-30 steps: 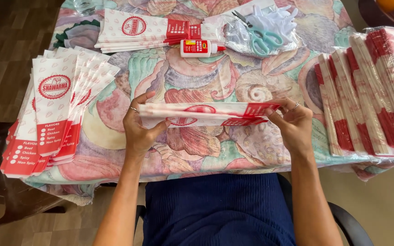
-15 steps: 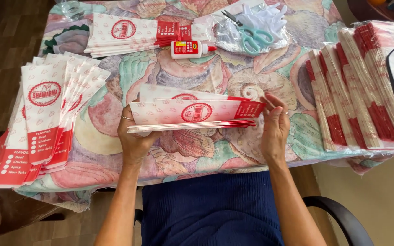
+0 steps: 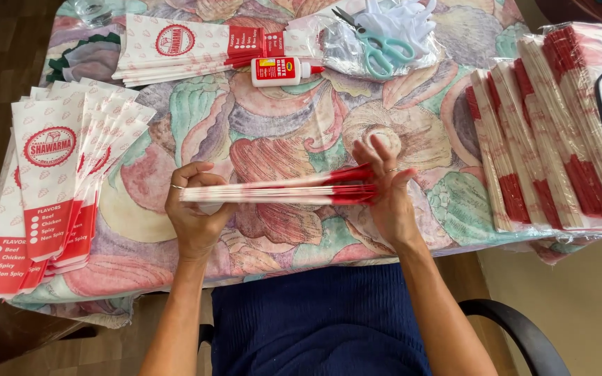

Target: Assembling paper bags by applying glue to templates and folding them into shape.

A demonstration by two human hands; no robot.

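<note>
I hold a thin stack of white-and-red paper bags (image 3: 280,192) edge-on above the table, level and running left to right. My left hand (image 3: 195,216) grips its white end. My right hand (image 3: 384,191) clasps the red end, fingers spread along the edge. Below the stack lies the flowered tablecloth (image 3: 273,139).
A fanned pile of finished bags (image 3: 47,188) lies at the left edge. Another bag pile (image 3: 182,47), a white glue bottle with red cap (image 3: 283,71) and teal scissors (image 3: 381,43) sit at the back. Rows of flat red-and-white sheets (image 3: 552,132) cover the right. Chair arm (image 3: 524,334) at lower right.
The stack has been tipped from face-up to edge-on toward me. My right hand shifted left along the red end; my view moved slightly.
</note>
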